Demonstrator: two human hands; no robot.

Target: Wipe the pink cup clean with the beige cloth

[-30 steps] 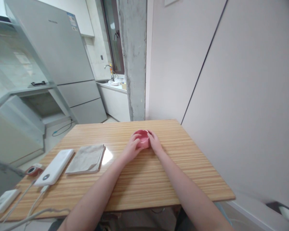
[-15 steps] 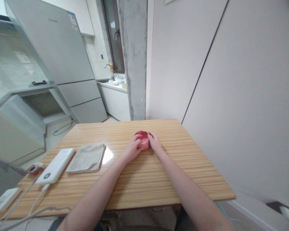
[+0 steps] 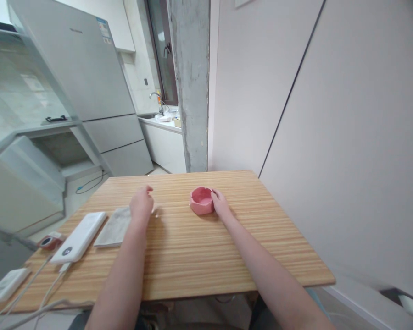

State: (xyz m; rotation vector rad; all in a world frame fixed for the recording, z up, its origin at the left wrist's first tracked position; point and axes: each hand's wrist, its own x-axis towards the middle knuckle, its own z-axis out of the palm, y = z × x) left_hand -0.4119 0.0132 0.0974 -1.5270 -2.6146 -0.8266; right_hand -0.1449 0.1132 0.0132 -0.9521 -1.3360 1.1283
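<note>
A pink ashtray (image 3: 202, 209) with a notched rim rests on the wooden table (image 3: 199, 256). My right hand (image 3: 220, 202) grips its right side, with fingers over the rim. To the left, my left hand (image 3: 142, 204) hovers by the far right corner of a folded grey cloth (image 3: 115, 228). Its fingers are loosely apart, slightly blurred, and hold nothing I can see. My left hand and forearm cover the right part of the cloth.
A white power bank (image 3: 79, 238) with a plugged-in cable lies left of the cloth. Beyond it are a brown-and-white roundish object (image 3: 50, 240) and a white box-like device (image 3: 7, 285). A pale wall (image 3: 330, 137) stands to the right, a fridge (image 3: 79, 68) at back left.
My left hand has let go of the ashtray and moved left to the cloth. My right hand stays on the ashtray, which has hardly moved.
</note>
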